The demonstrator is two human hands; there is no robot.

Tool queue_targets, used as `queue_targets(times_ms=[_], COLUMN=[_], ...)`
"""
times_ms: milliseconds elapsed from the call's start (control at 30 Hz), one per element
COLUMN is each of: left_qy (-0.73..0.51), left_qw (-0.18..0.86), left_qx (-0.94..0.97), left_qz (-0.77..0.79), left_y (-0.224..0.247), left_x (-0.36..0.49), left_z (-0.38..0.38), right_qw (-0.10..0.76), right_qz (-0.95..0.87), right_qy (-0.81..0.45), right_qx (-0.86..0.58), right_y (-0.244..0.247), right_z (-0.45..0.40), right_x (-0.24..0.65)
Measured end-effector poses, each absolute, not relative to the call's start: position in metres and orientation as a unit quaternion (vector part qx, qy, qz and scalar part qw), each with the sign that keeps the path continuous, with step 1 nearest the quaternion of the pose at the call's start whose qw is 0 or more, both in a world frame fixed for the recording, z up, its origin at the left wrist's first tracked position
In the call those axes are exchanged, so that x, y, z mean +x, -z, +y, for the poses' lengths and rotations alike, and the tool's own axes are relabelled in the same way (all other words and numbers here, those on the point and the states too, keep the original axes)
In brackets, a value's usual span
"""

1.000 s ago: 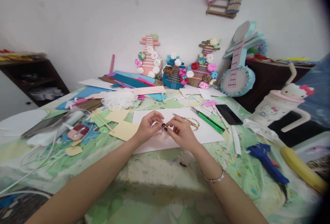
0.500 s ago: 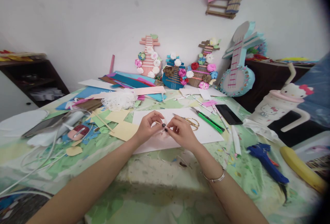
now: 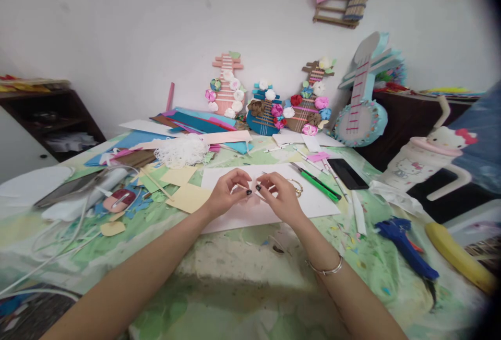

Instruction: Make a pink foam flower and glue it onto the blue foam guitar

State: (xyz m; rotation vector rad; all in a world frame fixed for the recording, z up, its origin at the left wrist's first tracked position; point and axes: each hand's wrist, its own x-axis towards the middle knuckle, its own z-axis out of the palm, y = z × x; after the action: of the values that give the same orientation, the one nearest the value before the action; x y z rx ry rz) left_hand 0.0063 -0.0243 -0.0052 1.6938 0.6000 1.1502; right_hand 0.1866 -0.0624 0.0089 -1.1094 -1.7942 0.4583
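Observation:
My left hand and my right hand meet above a white sheet, fingertips close together. A small, thin pale pink piece, which looks like paper, shows between them. My left thumb and fingers are pinched on it. The right thumb and fingers are also closed at its other side, though the grip itself is partly hidden. Gold-handled scissors lie just right of my right hand, partly covered by it. Beyond them rests a green utility knife on the sheet.
Yellow paper squares and a white thread bundle lie left. A phone, a blue glue gun, a yellow banana-shaped object and a tumbler stand or lie right. Flower-decorated paper instruments lean against the wall.
My fingertips have drawn slightly apart, the right thumb shifting a little to the right and up. The hands otherwise stay in place over the white sheet.

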Motion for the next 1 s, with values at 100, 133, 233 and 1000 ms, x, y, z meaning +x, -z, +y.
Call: queue_targets(times_ms=[100,133,233,1000], left_qy=[-0.455,-0.45,-0.437,-0.439], left_qw=[0.491,0.497,0.518,0.599], left_qx=[0.708,0.709,0.708,0.655], left_qz=[0.226,0.218,0.197,0.141], left_y=[0.0055,0.0058,0.0062,0.0071], left_x=[0.0069,0.007,0.0071,0.0041], left_z=[-0.0241,-0.024,-0.0235,-0.0217], right_qw=[0.471,0.457,0.434,0.482], right_qz=[-0.694,-0.686,-0.662,-0.634], right_qy=[-0.314,-0.368,-0.483,-0.513], right_qx=[-0.446,-0.43,-0.375,-0.319], right_y=[-0.0083,-0.008,-0.0081,-0.0099], right_z=[-0.0583,-0.0572,-0.0557,-0.0597], right_x=[0.1903,0.1915,0.1944,0.188])
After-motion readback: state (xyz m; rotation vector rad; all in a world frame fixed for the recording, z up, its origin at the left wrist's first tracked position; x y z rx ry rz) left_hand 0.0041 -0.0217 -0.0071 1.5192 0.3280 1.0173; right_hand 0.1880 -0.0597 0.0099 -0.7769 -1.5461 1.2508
